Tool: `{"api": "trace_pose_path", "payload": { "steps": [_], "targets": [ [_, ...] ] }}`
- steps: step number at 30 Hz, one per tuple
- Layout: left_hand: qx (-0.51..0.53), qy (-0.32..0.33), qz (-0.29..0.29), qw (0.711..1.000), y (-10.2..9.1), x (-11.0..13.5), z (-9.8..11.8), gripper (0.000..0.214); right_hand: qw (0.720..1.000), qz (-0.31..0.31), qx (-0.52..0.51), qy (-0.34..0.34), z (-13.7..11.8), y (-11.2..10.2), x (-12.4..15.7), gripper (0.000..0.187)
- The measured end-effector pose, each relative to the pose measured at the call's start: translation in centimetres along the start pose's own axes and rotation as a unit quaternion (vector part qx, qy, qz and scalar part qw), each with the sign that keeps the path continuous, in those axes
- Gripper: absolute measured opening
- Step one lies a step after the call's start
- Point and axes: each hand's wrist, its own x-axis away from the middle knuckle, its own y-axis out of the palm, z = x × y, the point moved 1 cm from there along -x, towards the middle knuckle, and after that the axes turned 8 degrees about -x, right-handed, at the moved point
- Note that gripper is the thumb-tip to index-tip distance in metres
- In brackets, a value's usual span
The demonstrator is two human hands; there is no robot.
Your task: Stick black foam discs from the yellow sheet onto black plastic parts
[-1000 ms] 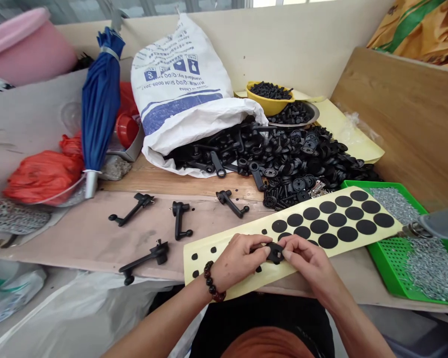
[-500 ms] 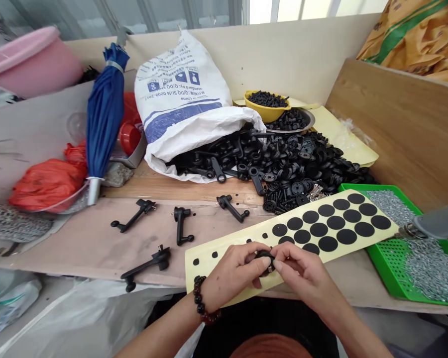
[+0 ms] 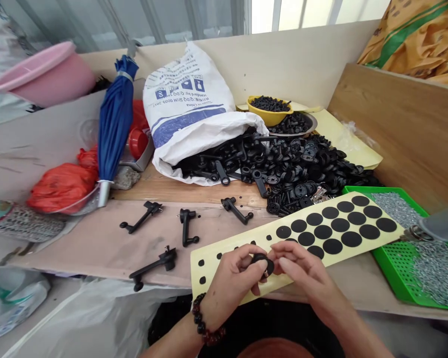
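On my feed the left hand (image 3: 231, 283), with a dark bead bracelet (image 3: 205, 319) at its wrist, is closed on a small black plastic part (image 3: 260, 263), pinching it between thumb and fingers. The part sits just in front of me at lower centre of the frame, between the two hands and nearer the left one. It looks like a short, rounded lump, its longer side tilted from upper left to lower right, though the fingers hide too much for me to be sure of its shape. A speck of metal glints at its lower edge. The right hand (image 3: 306, 278) is curled in from the right, its fingertips (image 3: 281, 263) just beside the part; I can't tell whether they are touching it or gripping anything. Both hands hover over a long cream backing sheet (image 3: 242, 239) that runs up to the right, with rows of black adhesive discs (image 3: 332, 246) on it. To the left of the sheet lie four black crank-shaped handles (image 3: 186, 223), and beyond them is a heap of black plastic parts (image 3: 302, 169) spilling from a white woven sack (image 3: 186, 94). At the right of the frame, a green mesh tray (image 3: 392, 261) holds a mass of small silver metal pieces (image 3: 438, 273). A yellow bowl (image 3: 269, 110) of black screws sits at upper centre.
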Motion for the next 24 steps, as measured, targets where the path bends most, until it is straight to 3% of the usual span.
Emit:
{"api": "trace_pose_path", "payload": {
  "steps": [4, 8, 11, 14, 16, 18, 20, 22, 23, 24],
  "targets": [
    [0.013, 0.027, 0.002, 1.0, 0.1, 0.8, -0.5, 0.03, 0.985, -0.034, 0.155, -0.06, 0.7, 1.8, 0.0, 0.025],
    [0.041, 0.025, 0.014, 0.999, -0.3, 2.3, -1.2, 0.038, 0.969, -0.045, 0.214, -0.116, 1.6, 3.7, 0.3, 0.028],
    [0.025, -0.012, 0.033, 0.999, -2.8, 4.6, -1.8, 0.04, 0.913, -0.11, 0.318, -0.23, 1.5, 4.1, 0.7, 0.034],
    [-0.126, -0.077, 0.054, 0.988, -7.4, 7.8, -2.2, 0.04, 0.852, -0.07, 0.432, -0.288, 0.6, 1.7, 0.7, 0.028],
    [-0.287, -0.102, 0.062, 0.95, -10.5, 10.2, -2.2, 0.04, 0.817, -0.003, 0.508, -0.273, 0.2, -1.2, 0.4, 0.017],
    [-0.452, -0.124, 0.097, 0.878, -12.8, 12.3, -1.9, 0.038, 0.751, 0.043, 0.597, -0.279, 0.3, -4.3, -0.1, 0.023],
    [-0.573, -0.15, 0.146, 0.792, -13.8, 13.6, -1.4, 0.038, 0.681, 0.052, 0.677, -0.274, 1.1, -7.0, -1.0, 0.031],
    [-0.624, -0.146, 0.178, 0.747, -13.4, 13.7, -1.0, 0.036, 0.633, 0.043, 0.719, -0.285, 2.3, -8.7, -1.9, 0.029],
    [-0.625, -0.118, 0.186, 0.749, -12.8, 13.2, -0.9, 0.034, 0.642, 0.046, 0.71, -0.286, 2.9, -9.1, -2.3, 0.028],
    [-0.616, -0.071, 0.193, 0.76, -12.0, 12.5, -0.8, 0.032, 0.673, 0.054, 0.685, -0.274, 3.2, -9.3, -2.6, 0.024]
  ]
}}
